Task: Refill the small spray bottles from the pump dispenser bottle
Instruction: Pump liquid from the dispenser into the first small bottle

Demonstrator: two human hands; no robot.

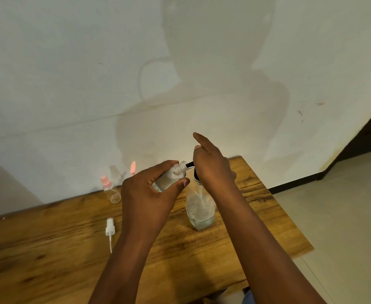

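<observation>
While the left hand (149, 194) grips a small clear plastic spray bottle (169, 178) tilted with its open neck at the black nozzle, the right hand (213, 165) rests on the pump.

Fingers and thumb of the left hand curl round the small bottle, held above the wooden table (48, 249). The right hand lies palm down on the black pump head of the tall clear dispenser bottle (199, 209), which stands upright on the table, partly filled with foamy liquid; its index finger points away, and whether the others curl is unclear. A white spray cap with a thin dip tube (109, 231) lies to the near left. Further off, by the wall, a pink-capped clear bottle (109, 189) lies on its side, with other blurred bottles just beyond it.
</observation>
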